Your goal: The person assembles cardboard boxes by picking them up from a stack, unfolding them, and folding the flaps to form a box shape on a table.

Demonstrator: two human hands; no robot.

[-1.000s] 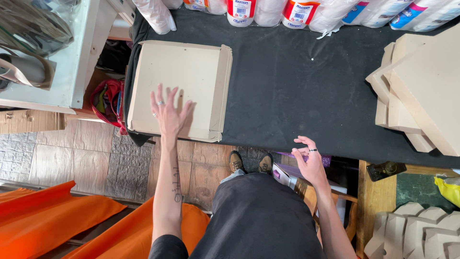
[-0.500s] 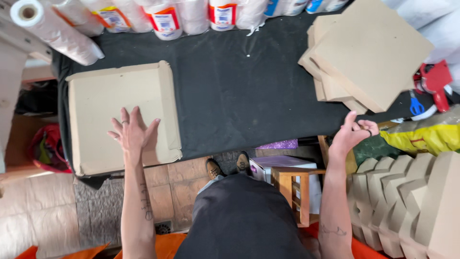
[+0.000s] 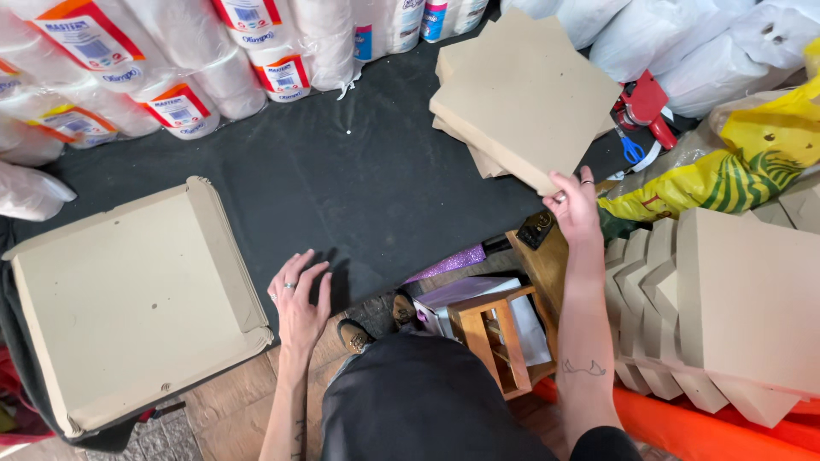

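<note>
Two bare hands work over a bench (image 3: 376, 188) covered in black cloth. The right hand (image 3: 574, 209) reaches to the near corner of a stack of flat cardboard blanks (image 3: 521, 94) lying at the right end of the bench; its fingers touch the lowest corner of the top sheet, with the thumb on top of it. Whether the grip is actually pinched shut on the sheet or only resting against its edge cannot be told from this view. The left hand (image 3: 299, 294) lies with fingers spread and loose on the black cloth at the near edge of the bench, holding nothing, just beside the right rim of a folded cardboard box tray (image 3: 128, 307). That tray sits open side up at the left end of the bench, its low walls raised, partly overhanging the near edge.

Along the far side of the bench stand wrapped packs of paper rolls (image 3: 196, 77). To the right of the cardboard stack lie a red tape dispenser (image 3: 642, 104) and blue-handled scissors (image 3: 630, 150), next to a yellow and green plastic bag (image 3: 726, 171). Lower right, a row of folded cardboard pieces (image 3: 726, 299) stands well apart from the tray. A small wooden stool (image 3: 491, 329) sits below the bench edge.
</note>
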